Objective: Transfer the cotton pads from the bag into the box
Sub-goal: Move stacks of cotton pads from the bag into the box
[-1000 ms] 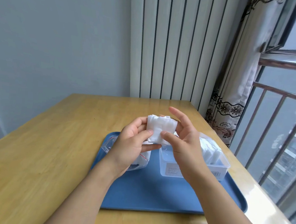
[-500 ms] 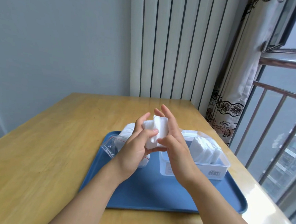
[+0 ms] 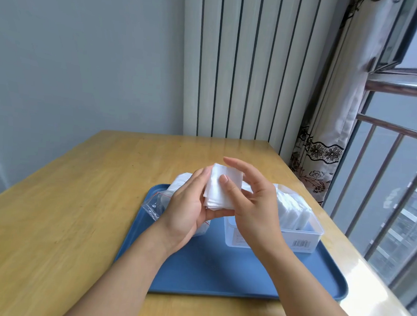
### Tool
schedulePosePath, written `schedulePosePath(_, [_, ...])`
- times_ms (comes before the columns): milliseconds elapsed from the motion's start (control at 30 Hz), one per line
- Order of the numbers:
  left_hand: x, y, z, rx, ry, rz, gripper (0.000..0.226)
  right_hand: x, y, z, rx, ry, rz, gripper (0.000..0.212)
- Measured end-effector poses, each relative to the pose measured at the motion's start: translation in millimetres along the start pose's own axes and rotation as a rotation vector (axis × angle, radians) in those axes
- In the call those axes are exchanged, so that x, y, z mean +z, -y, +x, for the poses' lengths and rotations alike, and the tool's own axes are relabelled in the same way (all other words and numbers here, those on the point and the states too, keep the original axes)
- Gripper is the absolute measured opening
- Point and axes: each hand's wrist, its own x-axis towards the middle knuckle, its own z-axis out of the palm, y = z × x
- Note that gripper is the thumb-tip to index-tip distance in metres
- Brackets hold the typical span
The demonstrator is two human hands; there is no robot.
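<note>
You hold a small stack of white cotton pads up above the tray, between both hands, in the middle of the view. Your left hand cups the stack from its 9 o'clock side, its fingers curled behind and under the pads, one finger showing beneath the lower edge. Your right hand meets the stack from 3 o'clock: the thumb presses on the front face of the pads while the other fingers stretch fairly straight behind the top edge, so the stack is pinched between thumb and fingers. Below your left hand, at about 8 o'clock from the stack, lies the clear plastic bag with more white pads inside, partly hidden by your wrist. At about 4 o'clock from the stack stands the clear box, already holding a row of pads set upright, with a barcode label on its front wall. Bag and box both rest on a blue tray, near each other but apart. The tray sits on a wooden table, toward its 3 o'clock edge, beside a window with railings.
</note>
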Motion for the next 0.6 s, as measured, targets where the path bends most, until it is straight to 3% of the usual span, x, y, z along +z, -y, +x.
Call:
schedulePosePath(267, [0.4, 2.1, 1.5, -0.006, -0.078, 0.005, 0.036, -5.2, -3.6, 6.1, -0.122, -0.218, -0.139, 0.018])
schedulePosePath(600, [1.3, 0.1, 1.3, -0.007, -0.103, -0.089, 0.034, -6.7, 0.3, 7.8, -0.292, -0.285, -0.130, 0.014])
